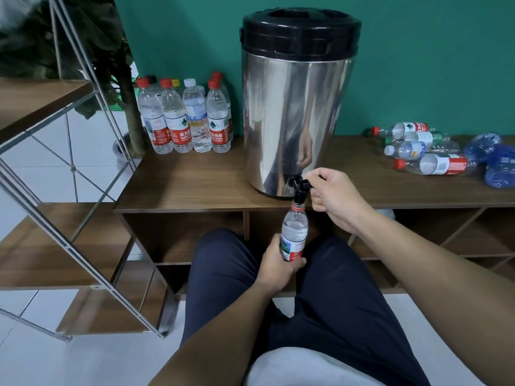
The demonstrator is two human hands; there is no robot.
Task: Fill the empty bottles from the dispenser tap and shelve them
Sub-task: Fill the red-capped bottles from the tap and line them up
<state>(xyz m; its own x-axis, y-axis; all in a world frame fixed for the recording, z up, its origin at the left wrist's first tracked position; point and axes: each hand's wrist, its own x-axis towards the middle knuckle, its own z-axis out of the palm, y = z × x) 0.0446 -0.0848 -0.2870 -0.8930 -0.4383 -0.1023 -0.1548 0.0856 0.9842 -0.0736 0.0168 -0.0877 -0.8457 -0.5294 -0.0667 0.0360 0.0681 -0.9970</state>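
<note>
A steel dispenser (295,118) with a black lid stands on the wooden counter (189,182). Its black tap (299,188) juts over the counter's front edge. My left hand (278,263) grips a clear bottle (294,232) with a red label, upright, its open neck right under the tap spout. My right hand (331,195) holds the tap lever with curled fingers. Several capped bottles (184,118) stand upright at the counter's back left. Several bottles (423,149) lie on their sides at the right.
A metal-framed shelf with wooden boards (55,246) rises at the left. Open cubbies (473,232) run under the counter. Crumpled blue plastic (496,160) lies at the far right. A potted plant (131,115) stands behind the shelf. My knees in dark trousers are below.
</note>
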